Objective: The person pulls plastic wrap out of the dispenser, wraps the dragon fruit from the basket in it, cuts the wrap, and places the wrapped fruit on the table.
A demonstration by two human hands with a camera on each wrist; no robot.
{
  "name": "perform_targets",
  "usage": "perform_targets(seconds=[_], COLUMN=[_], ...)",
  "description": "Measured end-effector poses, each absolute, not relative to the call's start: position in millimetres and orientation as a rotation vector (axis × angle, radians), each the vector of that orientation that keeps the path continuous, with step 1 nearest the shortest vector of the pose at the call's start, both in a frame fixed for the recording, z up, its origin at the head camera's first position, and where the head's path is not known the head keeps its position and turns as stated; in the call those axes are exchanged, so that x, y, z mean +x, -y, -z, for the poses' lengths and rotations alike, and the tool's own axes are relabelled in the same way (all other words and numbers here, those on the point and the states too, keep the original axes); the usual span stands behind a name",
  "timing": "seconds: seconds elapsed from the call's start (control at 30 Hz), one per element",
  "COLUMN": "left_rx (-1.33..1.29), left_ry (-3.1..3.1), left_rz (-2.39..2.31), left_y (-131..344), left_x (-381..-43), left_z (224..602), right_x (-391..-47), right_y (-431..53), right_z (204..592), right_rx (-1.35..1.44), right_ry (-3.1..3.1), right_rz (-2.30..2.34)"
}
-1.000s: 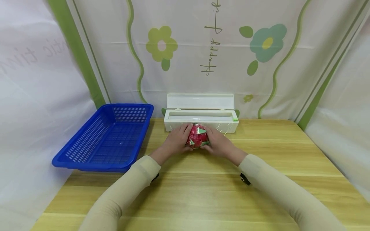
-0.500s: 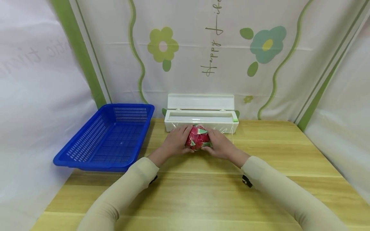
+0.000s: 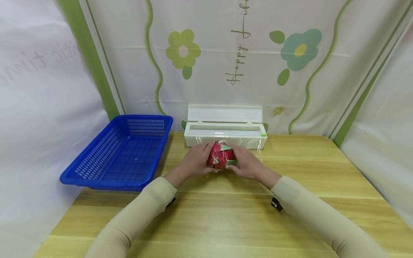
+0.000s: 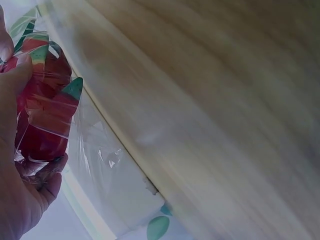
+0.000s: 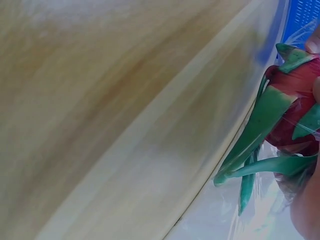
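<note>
A red dragon fruit (image 3: 222, 156) with green scales, wrapped in shiny cling film, is held between both hands before the white dispenser box. My left hand (image 3: 195, 159) grips its left side, thumb at the near side and fingers over the top. On the opposite side my right hand (image 3: 247, 162) grips it the same way. Clear cling film (image 4: 100, 145) stretches from the fruit to the box. In the right wrist view, long green leaf tips (image 5: 260, 130) stick out from the fruit. The cling film dispenser (image 3: 224, 114) has its lid raised.
A blue plastic basket (image 3: 151, 172) with slotted walls stands on the left of the wooden table (image 3: 222, 215). Behind the dispenser hangs a white curtain (image 3: 213, 71) printed with flowers and lettering. More white cloth closes off both sides.
Both hands have drawn the dragon fruit slightly toward the body, away from the dispenser. The film between fruit and box shows more stretched. The basket and dispenser stay put.
</note>
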State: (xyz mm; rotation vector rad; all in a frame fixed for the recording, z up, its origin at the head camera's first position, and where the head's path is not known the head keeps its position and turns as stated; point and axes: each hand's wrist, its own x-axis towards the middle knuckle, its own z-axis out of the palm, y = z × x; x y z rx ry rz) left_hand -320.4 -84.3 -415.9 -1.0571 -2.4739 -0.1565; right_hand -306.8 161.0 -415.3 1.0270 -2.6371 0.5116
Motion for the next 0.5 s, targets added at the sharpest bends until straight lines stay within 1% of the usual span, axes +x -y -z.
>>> perform_targets(seconds=[0.5], left_rx=[-1.055], left_ry=[2.628], left_rz=[0.22], left_y=[85], left_x=[-311], left_z=[407], right_x=[-301], right_y=[-162], right_z=[404], right_rx=[0.96], right_ry=[2.815], right_rz=[-0.6])
